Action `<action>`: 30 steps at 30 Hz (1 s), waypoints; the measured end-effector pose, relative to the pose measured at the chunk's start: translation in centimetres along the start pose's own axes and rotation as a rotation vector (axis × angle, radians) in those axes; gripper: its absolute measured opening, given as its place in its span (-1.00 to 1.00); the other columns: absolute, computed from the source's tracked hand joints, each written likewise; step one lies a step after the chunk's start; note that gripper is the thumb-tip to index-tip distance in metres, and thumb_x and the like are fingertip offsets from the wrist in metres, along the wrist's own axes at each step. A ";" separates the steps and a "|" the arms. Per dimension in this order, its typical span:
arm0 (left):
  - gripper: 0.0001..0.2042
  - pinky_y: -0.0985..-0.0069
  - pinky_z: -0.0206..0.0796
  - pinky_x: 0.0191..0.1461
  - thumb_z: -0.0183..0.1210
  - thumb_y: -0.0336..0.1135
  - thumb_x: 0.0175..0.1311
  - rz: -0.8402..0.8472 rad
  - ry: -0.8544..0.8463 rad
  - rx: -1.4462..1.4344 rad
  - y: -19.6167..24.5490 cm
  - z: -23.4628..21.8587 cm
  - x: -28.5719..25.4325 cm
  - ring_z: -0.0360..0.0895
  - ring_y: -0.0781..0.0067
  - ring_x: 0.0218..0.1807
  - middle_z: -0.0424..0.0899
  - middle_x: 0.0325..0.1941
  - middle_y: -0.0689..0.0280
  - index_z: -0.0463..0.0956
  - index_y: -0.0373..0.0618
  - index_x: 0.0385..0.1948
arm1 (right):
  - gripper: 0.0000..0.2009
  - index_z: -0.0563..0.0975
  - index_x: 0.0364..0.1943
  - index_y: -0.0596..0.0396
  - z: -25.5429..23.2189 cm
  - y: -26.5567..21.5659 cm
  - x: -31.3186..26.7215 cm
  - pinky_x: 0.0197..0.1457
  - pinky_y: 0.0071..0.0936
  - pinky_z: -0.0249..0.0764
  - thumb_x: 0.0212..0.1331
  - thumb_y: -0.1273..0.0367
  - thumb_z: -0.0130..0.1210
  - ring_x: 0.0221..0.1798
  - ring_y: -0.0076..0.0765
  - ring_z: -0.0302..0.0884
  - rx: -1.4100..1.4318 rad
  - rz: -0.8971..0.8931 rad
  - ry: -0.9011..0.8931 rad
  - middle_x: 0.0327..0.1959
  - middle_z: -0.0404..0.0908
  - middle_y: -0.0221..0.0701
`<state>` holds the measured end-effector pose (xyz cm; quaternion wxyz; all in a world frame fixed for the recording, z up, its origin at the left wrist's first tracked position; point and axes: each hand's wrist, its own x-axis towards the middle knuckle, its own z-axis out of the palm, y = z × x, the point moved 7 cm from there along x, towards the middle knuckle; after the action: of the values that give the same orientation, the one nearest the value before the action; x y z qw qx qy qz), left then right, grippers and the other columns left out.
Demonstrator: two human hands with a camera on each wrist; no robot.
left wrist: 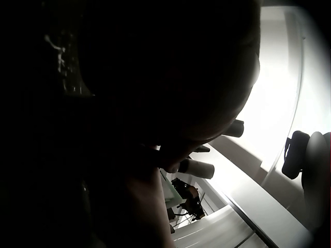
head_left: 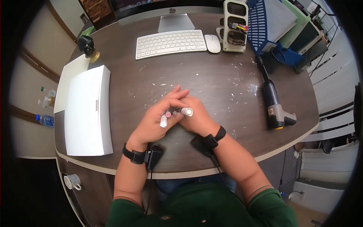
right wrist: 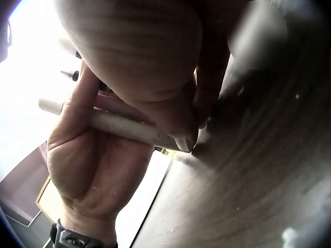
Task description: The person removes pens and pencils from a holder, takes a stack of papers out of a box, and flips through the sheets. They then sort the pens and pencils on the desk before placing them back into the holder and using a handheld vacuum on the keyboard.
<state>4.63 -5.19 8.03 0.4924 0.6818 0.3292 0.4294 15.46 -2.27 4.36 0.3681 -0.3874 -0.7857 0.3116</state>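
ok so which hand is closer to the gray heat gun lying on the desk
Right. The right hand sits on the heat gun's side of the desk, though well apart from it. The left hand is farther, beyond the right hand, nearer the white box.

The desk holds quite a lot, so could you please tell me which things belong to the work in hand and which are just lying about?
In hand:
left hand
right hand
markers

Lying about:
keyboard
mouse
white box
heat gun
organizer

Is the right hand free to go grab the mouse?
Probably not yet: the right hand grips a white marker. The desk up to the mouse looks clear, though.
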 end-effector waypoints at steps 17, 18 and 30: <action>-0.71 0.10 0.30 0.47 0.00 -0.32 0.61 0.025 0.322 -0.413 -2.3 -1.6 -0.1 0.49 0.02 0.38 0.67 0.08 0.06 0.26 -0.24 0.20 | -0.63 0.42 0.19 0.26 0.8 -1.6 0.1 0.21 -0.09 0.49 0.37 0.41 0.13 0.15 0.27 0.52 0.156 -0.059 -0.128 0.08 0.57 0.06; -0.70 0.09 0.30 0.48 -0.01 -0.31 0.61 0.013 0.348 -0.456 -2.5 -1.9 -0.1 0.49 -0.01 0.38 0.67 0.07 0.07 0.25 -0.24 0.22 | -0.64 0.39 0.16 0.29 0.9 -1.4 0.0 0.15 -0.07 0.51 0.38 0.40 0.13 0.08 0.32 0.54 0.174 -0.010 -0.180 0.01 0.59 0.11; -0.61 0.08 0.56 0.26 0.06 -0.13 0.57 -0.147 0.258 -0.659 -3.3 -2.7 -1.0 0.61 -0.02 0.24 0.71 -0.05 0.08 0.38 -0.24 0.21 | -0.70 0.46 -0.14 0.08 0.7 -3.5 -1.5 -0.35 -0.63 0.44 0.54 0.11 0.01 -0.40 -0.64 0.49 0.843 0.412 -0.623 -0.38 0.59 -0.50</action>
<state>1.70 -4.01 4.98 0.6696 0.4010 0.2807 0.5585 14.17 -5.42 6.23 0.1730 -0.2419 -0.5731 0.7636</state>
